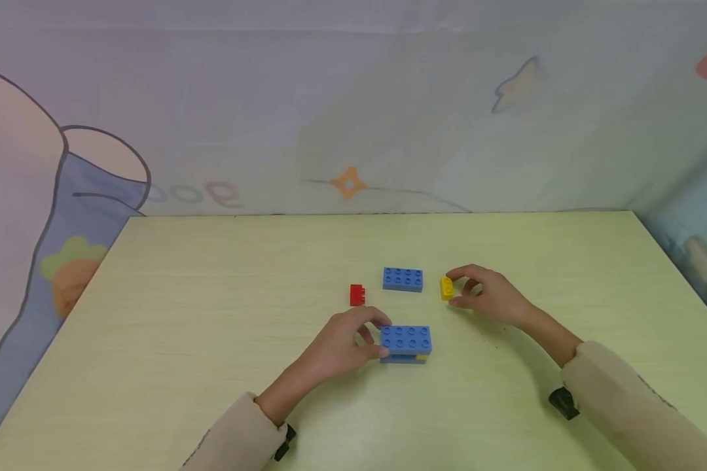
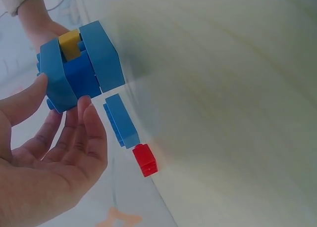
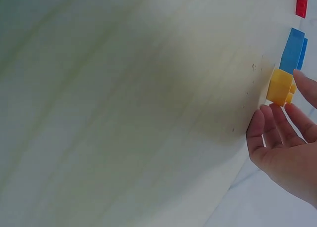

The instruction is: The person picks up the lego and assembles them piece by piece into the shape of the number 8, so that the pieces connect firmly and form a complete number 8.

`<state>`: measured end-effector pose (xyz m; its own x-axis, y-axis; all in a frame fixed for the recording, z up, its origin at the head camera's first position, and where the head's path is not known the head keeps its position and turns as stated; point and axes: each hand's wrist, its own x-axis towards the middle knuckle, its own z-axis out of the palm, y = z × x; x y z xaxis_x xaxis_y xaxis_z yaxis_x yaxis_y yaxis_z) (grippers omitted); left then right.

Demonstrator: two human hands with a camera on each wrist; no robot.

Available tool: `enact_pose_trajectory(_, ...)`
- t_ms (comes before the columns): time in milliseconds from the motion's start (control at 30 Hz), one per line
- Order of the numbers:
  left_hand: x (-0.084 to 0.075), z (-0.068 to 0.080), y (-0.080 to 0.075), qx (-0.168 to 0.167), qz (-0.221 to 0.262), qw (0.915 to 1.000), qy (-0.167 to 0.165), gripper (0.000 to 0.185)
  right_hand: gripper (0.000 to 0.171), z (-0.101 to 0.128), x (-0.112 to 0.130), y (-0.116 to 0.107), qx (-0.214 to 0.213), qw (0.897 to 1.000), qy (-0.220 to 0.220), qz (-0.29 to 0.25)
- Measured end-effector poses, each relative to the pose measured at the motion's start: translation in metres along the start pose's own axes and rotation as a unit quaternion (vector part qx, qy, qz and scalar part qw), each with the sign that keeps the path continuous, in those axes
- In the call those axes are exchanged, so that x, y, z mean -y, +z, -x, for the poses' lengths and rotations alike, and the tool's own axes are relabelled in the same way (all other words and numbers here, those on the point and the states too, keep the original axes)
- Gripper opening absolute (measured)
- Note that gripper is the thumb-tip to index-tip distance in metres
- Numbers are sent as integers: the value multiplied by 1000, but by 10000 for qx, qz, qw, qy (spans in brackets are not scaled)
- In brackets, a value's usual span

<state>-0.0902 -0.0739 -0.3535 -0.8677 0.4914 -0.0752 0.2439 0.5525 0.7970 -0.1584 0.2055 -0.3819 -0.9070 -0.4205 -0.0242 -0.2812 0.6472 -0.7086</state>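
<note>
From where I stand, the person's left hand (image 1: 346, 341) grips a stack of bricks (image 1: 405, 340) by its left end, thumb on the near side and fingers curled round the far side. The stack is at the middle of the near part of the pale table (image 1: 212, 281): two long blue bricks, one above the other, with a yellow piece (image 2: 70, 45) and a darker blue piece (image 2: 81, 74) sandwiched between, the yellow one toward the right end. I can't tell whether the stack's underside touches the tabletop. Farther back and to the right, the right hand (image 1: 495, 297) pinches a small yellow brick (image 1: 446, 288) between thumb and fingertips, its studs up. Just left of that brick sits a loose blue brick (image 1: 402, 279), also studs up, behind the stack. Left of it, a small red brick (image 1: 357, 295) lies on its side with studs pointing right, just beyond the left hand's fingers. Beige sleeves (image 1: 630, 392) cover both forearms, and a printed backdrop (image 1: 241, 118) hangs behind the table.
</note>
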Motion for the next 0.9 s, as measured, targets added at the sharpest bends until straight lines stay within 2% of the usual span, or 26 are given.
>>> enact_pose_trajectory(233, 0, 0, 0, 34, 32, 10000, -55, 31, 37, 0, 2, 2, -11, 9999, -18, 106)
enact_pose_trajectory(567, -1, 0, 0, 45, 55, 9999, -135, 31, 33, 2, 4, 3, 9, 9995, 182, 264)
enact_pose_trajectory(900, -1, -1, 0, 54, 64, 9999, -137, 31, 30, 8, 9, 1, 313, 9993, -146, 113)
